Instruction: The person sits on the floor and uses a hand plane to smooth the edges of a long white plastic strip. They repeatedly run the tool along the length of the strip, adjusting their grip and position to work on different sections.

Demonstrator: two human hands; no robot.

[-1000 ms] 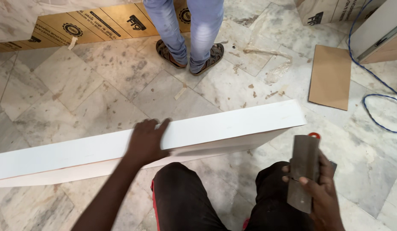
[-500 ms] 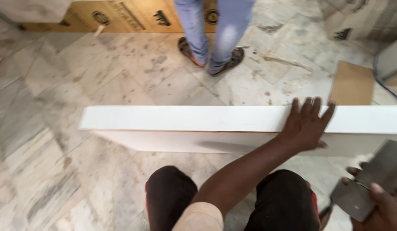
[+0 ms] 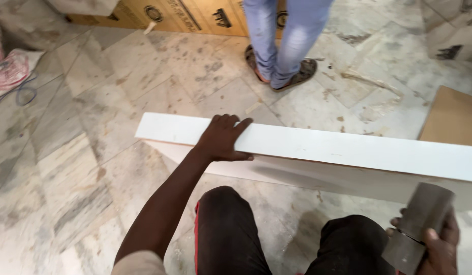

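A long white board (image 3: 348, 150) stands on its edge on the marble floor in front of my knees, running from centre left to the right edge. My left hand (image 3: 223, 138) lies flat on its top edge near the left end, fingers draped over the far side. At the bottom right, my right hand (image 3: 439, 244) grips a dark grey metal block-shaped tool (image 3: 419, 224), held close to the board's near face.
Another person in blue jeans and sandals (image 3: 281, 66) stands just beyond the board. Flattened brown cartons (image 3: 180, 15) lie at the top, a cardboard piece (image 3: 452, 119) at the right, a sack and blue cable (image 3: 14, 76) at the far left.
My left hand has slid along the board's top edge toward its left end, and the view has shifted so the left end shows. The right hand keeps its hold on the tool.
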